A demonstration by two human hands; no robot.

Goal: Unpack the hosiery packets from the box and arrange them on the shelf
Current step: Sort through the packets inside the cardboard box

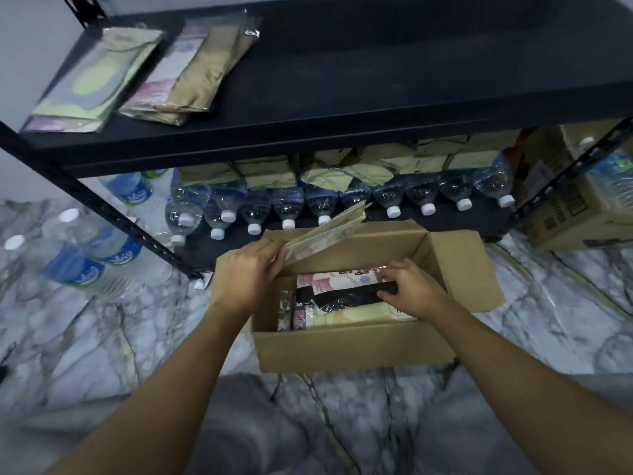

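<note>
- While left hand (248, 274) grips beige packet stack (325, 231) by its end, fingers curled round it, stack sticks up over box (342, 347) far-left corner
- right hand (416, 289) inside box, fingertips pinching black packet (342, 296) lying on pink packets (329, 277)
- shelf (376, 97): packet piles (137, 77) at left end

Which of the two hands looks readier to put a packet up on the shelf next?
Left, probably. The left hand holds a beige packet lifted clear of the box, below the shelf's left-side stacks. The right hand is down inside the box, pinching a black packet.
</note>
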